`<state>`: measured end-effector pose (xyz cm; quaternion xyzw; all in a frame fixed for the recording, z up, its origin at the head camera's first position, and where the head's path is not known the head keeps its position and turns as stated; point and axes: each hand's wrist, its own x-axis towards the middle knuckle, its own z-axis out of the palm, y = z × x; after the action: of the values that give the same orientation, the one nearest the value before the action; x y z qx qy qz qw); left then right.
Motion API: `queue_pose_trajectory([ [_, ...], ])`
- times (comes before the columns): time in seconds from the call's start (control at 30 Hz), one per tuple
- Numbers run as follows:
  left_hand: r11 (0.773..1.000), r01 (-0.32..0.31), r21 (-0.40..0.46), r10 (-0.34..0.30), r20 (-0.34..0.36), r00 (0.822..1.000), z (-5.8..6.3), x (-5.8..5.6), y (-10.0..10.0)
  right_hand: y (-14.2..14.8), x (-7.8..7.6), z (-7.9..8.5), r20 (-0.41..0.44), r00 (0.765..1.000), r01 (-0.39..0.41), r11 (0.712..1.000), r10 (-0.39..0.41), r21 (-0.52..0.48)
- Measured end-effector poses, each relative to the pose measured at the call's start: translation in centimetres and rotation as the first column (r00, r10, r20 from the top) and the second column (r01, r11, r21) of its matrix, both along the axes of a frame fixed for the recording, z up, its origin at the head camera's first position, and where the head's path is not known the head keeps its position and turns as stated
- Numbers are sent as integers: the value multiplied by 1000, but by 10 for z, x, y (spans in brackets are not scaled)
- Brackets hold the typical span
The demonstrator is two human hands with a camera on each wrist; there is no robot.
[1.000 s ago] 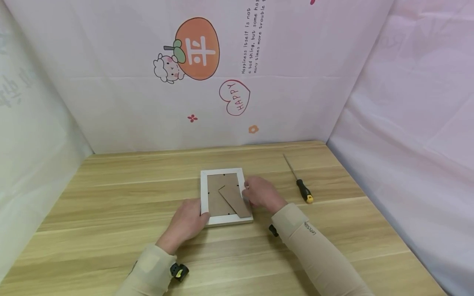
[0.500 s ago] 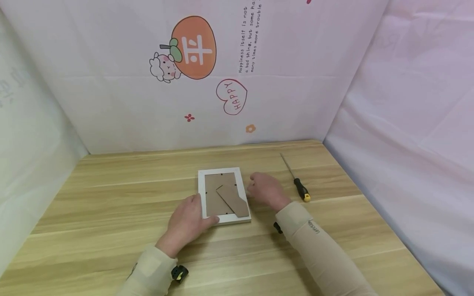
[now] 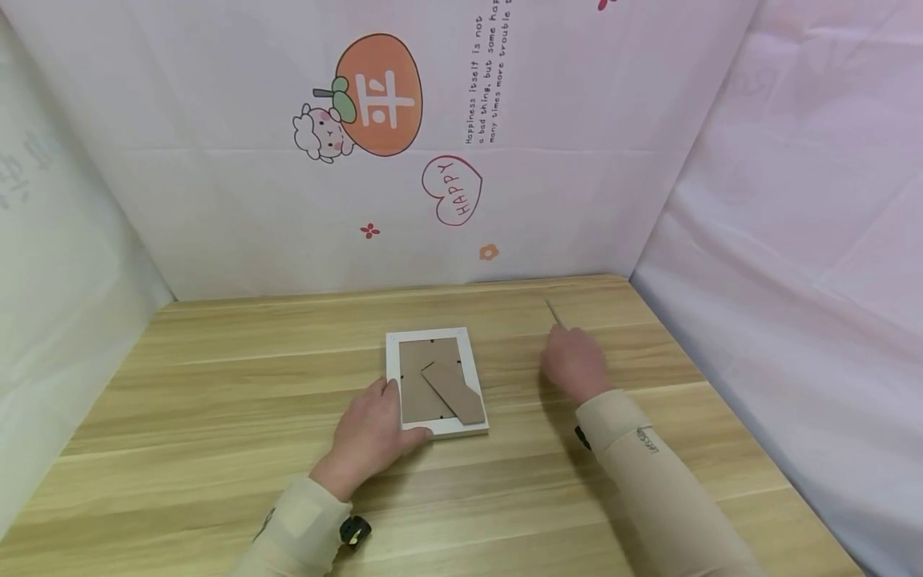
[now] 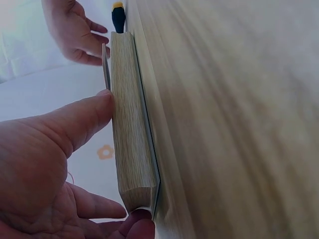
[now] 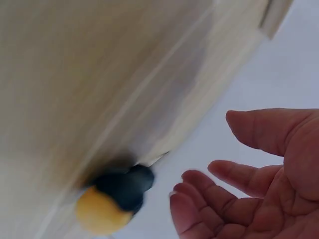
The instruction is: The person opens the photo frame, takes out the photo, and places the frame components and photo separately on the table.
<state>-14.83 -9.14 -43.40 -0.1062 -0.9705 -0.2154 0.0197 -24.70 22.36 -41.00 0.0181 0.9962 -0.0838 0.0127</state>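
A white picture frame (image 3: 469, 369) lies back side up on the wooden table, its brown backing board (image 3: 425, 393) and slanted easel stand (image 3: 456, 393) showing. My left hand (image 3: 369, 437) grips its near left corner; in the left wrist view the thumb presses on the edge and the fingers curl round the corner. My right hand (image 3: 577, 365) is over the screwdriver (image 3: 554, 312), covering its handle in the head view. From the right wrist, that black and yellow handle (image 5: 119, 194) lies beside the spread, loosely bent fingers (image 5: 187, 214), a gap between them.
The wood-grain table (image 3: 252, 449) runs back to a white printed cloth (image 3: 288, 232). More cloth hangs along the left side and the right side (image 3: 779, 240).
My right hand has left the picture frame's right edge and moved right, over the screwdriver. My left thumb has slid right along the frame's near edge.
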Motion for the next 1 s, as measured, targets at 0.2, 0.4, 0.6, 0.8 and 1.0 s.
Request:
queue_pose_trajectory([
  [0.2,1000,3,-23,-3,18,1000,0,-1,0,17,-4,-2,29,999,19,998,-21,62],
  [0.4,1000,-1,-30,2,36,999,-2,-3,2,28,-9,-7,71,996,41,997,-46,66],
  [0.6,999,-6,-33,8,46,999,0,-4,3,35,-13,-11,89,995,29,997,-35,69],
  [0.8,999,-3,-40,4,39,999,1,-3,2,37,-14,-13,115,992,44,997,-52,65],
  [1.0,999,-10,-38,12,49,999,2,-3,4,35,-14,-13,130,990,53,996,-62,69],
])
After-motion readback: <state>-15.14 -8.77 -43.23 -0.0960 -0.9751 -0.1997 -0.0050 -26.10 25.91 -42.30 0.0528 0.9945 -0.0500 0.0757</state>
